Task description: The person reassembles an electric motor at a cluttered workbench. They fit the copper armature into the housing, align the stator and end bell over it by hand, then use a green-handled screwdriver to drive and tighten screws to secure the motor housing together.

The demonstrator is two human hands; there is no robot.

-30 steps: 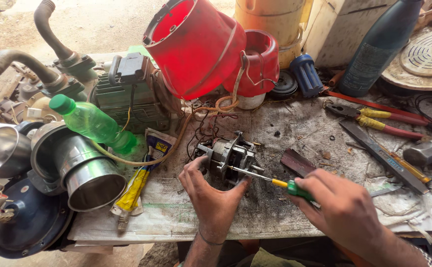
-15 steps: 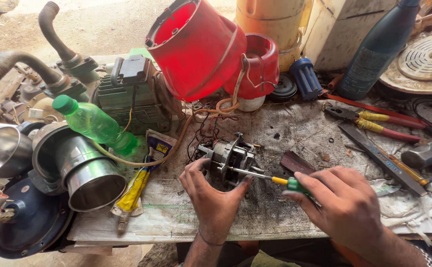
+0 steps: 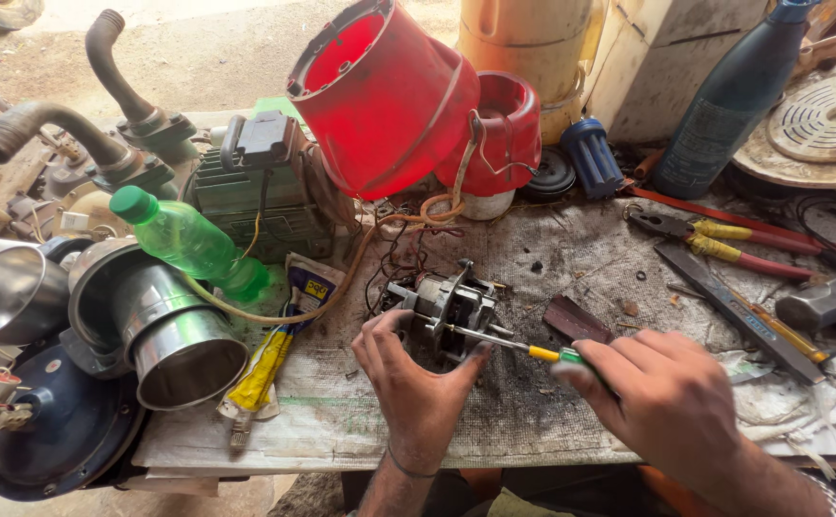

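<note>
A small grey electric motor (image 3: 449,308) with wires lies on the dirty workbench (image 3: 571,239). My left hand (image 3: 416,383) cups it from the near side, fingers around its base. My right hand (image 3: 665,393) grips a screwdriver (image 3: 523,348) with a yellow and green handle. Its metal shaft runs left, and the tip rests against the motor's frame. A red housing (image 3: 380,96) tilts on its side just behind the motor.
A green plastic bottle (image 3: 183,239), a green motor block (image 3: 255,191) and metal cylinders (image 3: 174,345) crowd the left. Pliers with yellow and red handles (image 3: 724,244), a hammer (image 3: 825,302) and a dark bottle (image 3: 729,96) lie on the right. A yellow tube (image 3: 265,369) lies near the front edge.
Both hands stay almost still. My right hand has shifted slightly with the screwdriver against the motor.
</note>
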